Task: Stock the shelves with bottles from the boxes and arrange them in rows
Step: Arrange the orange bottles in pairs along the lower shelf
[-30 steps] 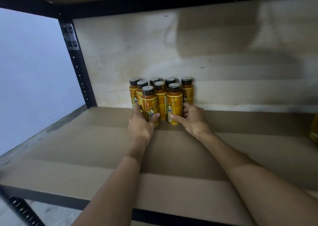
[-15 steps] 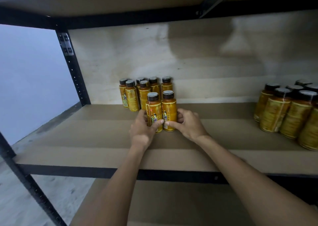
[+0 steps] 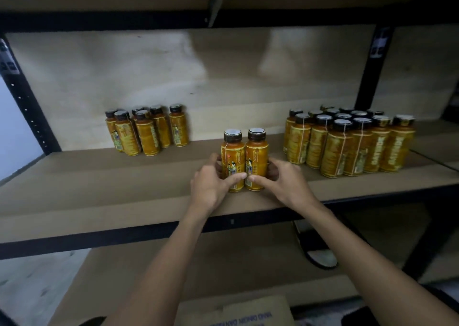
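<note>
Two orange bottles with dark caps stand side by side near the front of the brown shelf board (image 3: 104, 191). My left hand (image 3: 211, 184) grips the left bottle (image 3: 232, 159), thumb across its front. My right hand (image 3: 283, 181) grips the right bottle (image 3: 257, 157) the same way. A cluster of several like bottles (image 3: 146, 131) stands at the back left of the shelf. A larger block of several bottles (image 3: 347, 142) stands in rows at the right.
Black metal uprights (image 3: 27, 107) frame the shelf, with another board overhead. A lower shelf board (image 3: 223, 263) carries a black sandal (image 3: 315, 248). A cardboard box (image 3: 238, 313) sits at the bottom edge, partly cut off.
Both hands have drawn the two front bottles away from the left cluster, toward the right and the shelf's front. The view has pulled back, showing the right block and lower shelf.
</note>
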